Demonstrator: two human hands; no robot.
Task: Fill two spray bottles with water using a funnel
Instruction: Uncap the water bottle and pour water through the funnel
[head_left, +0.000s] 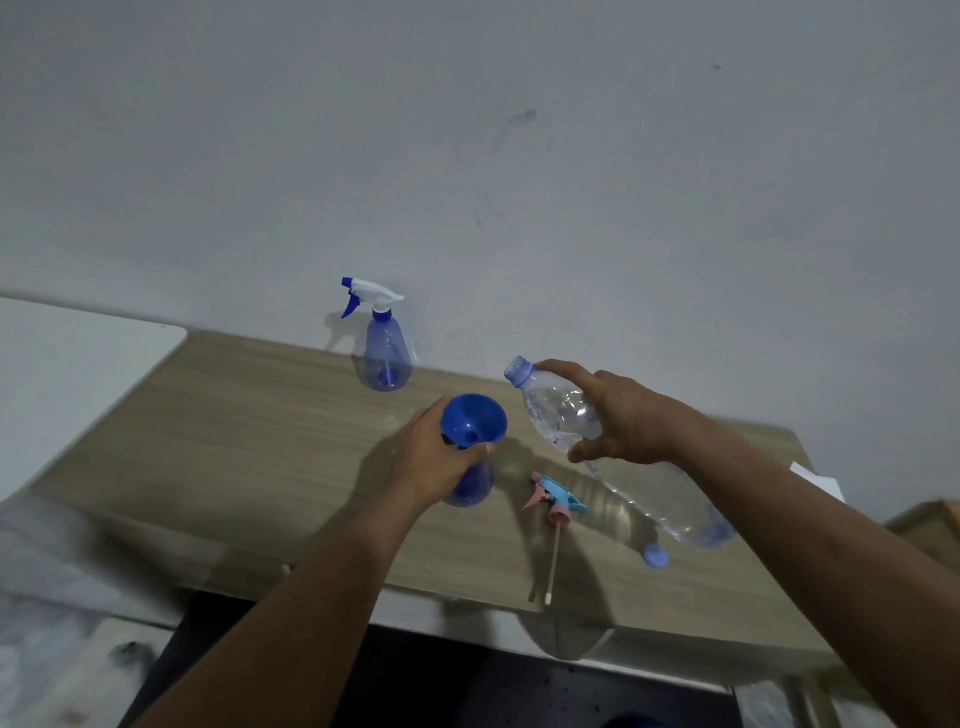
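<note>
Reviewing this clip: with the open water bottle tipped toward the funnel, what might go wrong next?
1. The water bottle, uncapped and held by the right hand, has its mouth beside and above the funnel, not over it; pouring now might wet the table.
2. The left hand steadies the small spray bottle; a sudden gush might overflow the funnel.

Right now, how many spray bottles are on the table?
2. One spray bottle with its trigger head on stands at the far edge by the wall; the other spray bottle, open with the funnel in it, is held by the left hand.

No readable text or labels
</note>
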